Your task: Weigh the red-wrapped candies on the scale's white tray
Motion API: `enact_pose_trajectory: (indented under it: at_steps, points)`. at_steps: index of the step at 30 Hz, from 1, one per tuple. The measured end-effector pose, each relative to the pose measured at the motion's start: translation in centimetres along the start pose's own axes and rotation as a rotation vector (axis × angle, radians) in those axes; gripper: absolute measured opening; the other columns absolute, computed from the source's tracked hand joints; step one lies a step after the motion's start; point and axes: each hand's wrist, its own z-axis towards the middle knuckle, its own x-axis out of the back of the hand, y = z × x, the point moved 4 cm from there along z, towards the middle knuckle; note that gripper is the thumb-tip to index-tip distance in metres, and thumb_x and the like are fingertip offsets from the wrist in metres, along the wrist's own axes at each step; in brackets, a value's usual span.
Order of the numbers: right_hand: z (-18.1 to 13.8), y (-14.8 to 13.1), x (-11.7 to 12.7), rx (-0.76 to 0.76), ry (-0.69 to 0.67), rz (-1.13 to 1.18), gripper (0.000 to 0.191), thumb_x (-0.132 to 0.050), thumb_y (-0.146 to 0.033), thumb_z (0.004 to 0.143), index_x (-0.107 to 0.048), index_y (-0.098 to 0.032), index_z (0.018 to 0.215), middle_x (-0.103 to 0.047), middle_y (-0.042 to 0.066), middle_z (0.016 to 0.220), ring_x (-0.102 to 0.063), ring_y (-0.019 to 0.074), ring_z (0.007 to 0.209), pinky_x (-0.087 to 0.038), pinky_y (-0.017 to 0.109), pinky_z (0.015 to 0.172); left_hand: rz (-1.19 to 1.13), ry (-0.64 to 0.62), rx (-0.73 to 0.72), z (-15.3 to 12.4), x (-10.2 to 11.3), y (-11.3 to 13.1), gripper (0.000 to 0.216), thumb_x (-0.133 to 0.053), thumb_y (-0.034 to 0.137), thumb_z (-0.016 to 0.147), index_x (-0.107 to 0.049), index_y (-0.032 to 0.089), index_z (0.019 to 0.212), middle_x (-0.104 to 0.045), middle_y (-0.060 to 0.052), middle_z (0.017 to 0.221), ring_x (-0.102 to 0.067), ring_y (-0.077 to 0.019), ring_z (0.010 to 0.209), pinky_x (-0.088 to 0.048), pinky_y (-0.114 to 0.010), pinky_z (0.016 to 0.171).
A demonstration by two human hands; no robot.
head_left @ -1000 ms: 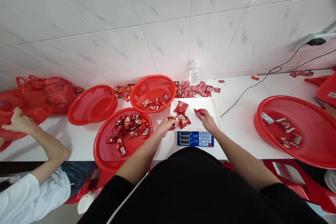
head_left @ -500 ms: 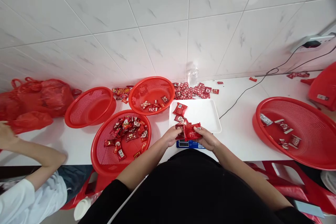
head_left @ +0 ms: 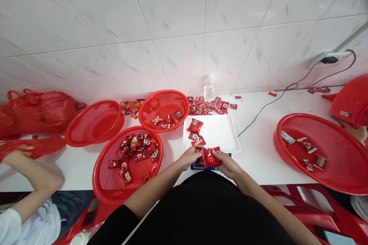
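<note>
Both my hands meet over the front edge of a white scale tray (head_left: pixel 221 134). My left hand (head_left: pixel 189 155) and my right hand (head_left: pixel 225 162) are closed on a small red bag (head_left: pixel 211 156) held between them, above the scale's blue keypad. Two or three red candy packets (head_left: pixel 195 126) lie on the tray's left side. To the left of my left arm stands a red mesh basket (head_left: pixel 106 178) holding several red wrapped candies.
Two more red baskets (head_left: pixel 94 122) (head_left: pixel 165 99) stand behind, one with a few candies. A large red basket (head_left: pixel 330 176) with some packets sits right. Loose packets (head_left: pixel 209 105) and a cable (head_left: pixel 267 103) lie by the tiled wall. Another person's arm (head_left: pixel 31 176) works with red bags (head_left: pixel 40 111) at the left.
My hands came off the tray toward my body and came together holding the red bag. The view tilted up a little. The other person's arm dropped lower at the left.
</note>
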Motion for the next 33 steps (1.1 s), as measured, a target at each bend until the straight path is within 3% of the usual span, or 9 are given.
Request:
enact_pose_trajectory:
  at_steps: [6, 13, 18, 24, 28, 33]
  points:
    - [0.1, 0.1, 0.3, 0.028, 0.031, 0.039, 0.031, -0.066, -0.062, 0.076, -0.07, -0.033, 0.088, -0.076, 0.005, 0.101, -0.069, 0.0328, 0.104, -0.049, 0.053, 0.1, 0.038, 0.031, 0.01, -0.2, 0.4, 0.5, 0.021, -0.07, 0.029, 0.081, -0.063, 0.02, 0.099, -0.062, 0.0, 0.069, -0.055, -0.0107, 0.057, -0.045, -0.024, 0.06]
    - [-0.1, -0.1, -0.2, 0.048, 0.015, -0.028, 0.039, -0.064, -0.066, 0.075, -0.07, -0.032, 0.093, -0.076, 0.008, 0.104, -0.067, 0.0356, 0.107, -0.05, 0.055, 0.097, 0.06, 0.058, 0.013, -0.6, 0.5, 0.8, 0.024, -0.071, 0.031, 0.081, -0.063, 0.019, 0.1, -0.059, 0.001, 0.067, -0.052, -0.0101, 0.057, -0.044, -0.025, 0.06]
    - [-0.5, -0.5, -0.7, 0.068, -0.066, 0.048, 0.037, -0.068, -0.063, 0.075, -0.072, -0.031, 0.093, -0.076, 0.009, 0.101, -0.066, 0.0356, 0.106, -0.047, 0.056, 0.097, 0.034, -0.057, 0.021, -0.6, 0.0, 0.4, 0.024, -0.069, 0.038, 0.081, -0.064, 0.018, 0.091, -0.055, 0.003, 0.064, -0.049, -0.0086, 0.056, -0.044, -0.024, 0.061]
    - [-1.3, -0.9, -1.2, 0.044, -0.141, 0.053, 0.033, -0.075, -0.055, 0.073, -0.073, -0.029, 0.094, -0.075, 0.008, 0.105, -0.067, 0.0347, 0.105, -0.042, 0.057, 0.102, -0.092, -0.099, 0.022, -0.7, 0.1, -0.1, 0.045, -0.078, 0.053, 0.07, -0.063, 0.015, 0.087, -0.063, -0.001, 0.074, -0.056, -0.011, 0.063, -0.045, -0.024, 0.064]
    - [-1.7, -1.0, -1.7, 0.038, -0.159, 0.024, 0.026, -0.074, -0.053, 0.075, -0.074, -0.033, 0.093, -0.075, 0.008, 0.109, -0.067, 0.0347, 0.106, -0.041, 0.058, 0.104, -0.082, -0.14, -0.01, -0.8, 0.1, 0.3, 0.047, -0.082, 0.051, 0.066, -0.067, 0.015, 0.093, -0.067, -0.003, 0.083, -0.06, -0.0133, 0.071, -0.045, -0.024, 0.066]
    - [-1.9, -1.2, -2.0, 0.055, -0.16, 0.046, 0.029, -0.074, -0.053, 0.075, -0.073, -0.033, 0.095, -0.075, 0.009, 0.109, -0.066, 0.0349, 0.109, -0.039, 0.06, 0.105, 0.056, -0.06, -0.004, -0.6, 0.9, 0.3, 0.041, -0.084, 0.047, 0.063, -0.07, 0.017, 0.089, -0.065, -0.001, 0.075, -0.055, -0.0105, 0.062, -0.038, -0.022, 0.057]
